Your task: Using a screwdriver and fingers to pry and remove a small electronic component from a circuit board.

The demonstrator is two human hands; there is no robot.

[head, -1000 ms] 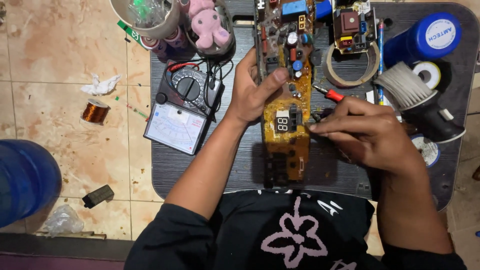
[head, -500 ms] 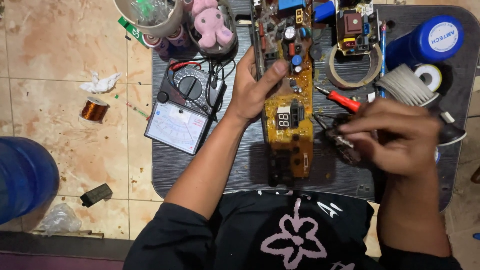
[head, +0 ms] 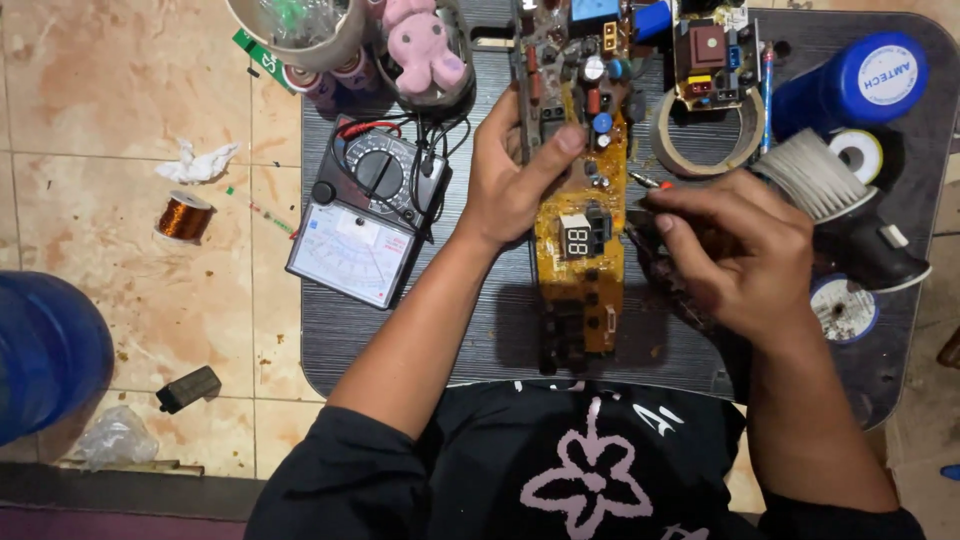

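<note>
A long yellow-brown circuit board [head: 580,270] with a small two-digit display lies lengthwise on the dark table [head: 480,340]. My left hand [head: 510,180] grips its left edge, thumb across the components near a blue capacitor. My right hand [head: 740,250] hovers just right of the board with its fingers curled around a small red-handled screwdriver [head: 650,182]. Only the screwdriver's metal tip and a bit of red show, pointing at the board's right edge.
An analog multimeter [head: 365,220] with leads sits left of the board. A tape roll [head: 700,150], a second small board [head: 710,50], a blue cylinder [head: 860,80] and a brush [head: 815,170] crowd the right. A copper wire spool [head: 185,215] lies on the tiled floor.
My right hand has risen and shifted left onto the screwdriver, which lay exposed beside the board. My left thumb has slid further across the board.
</note>
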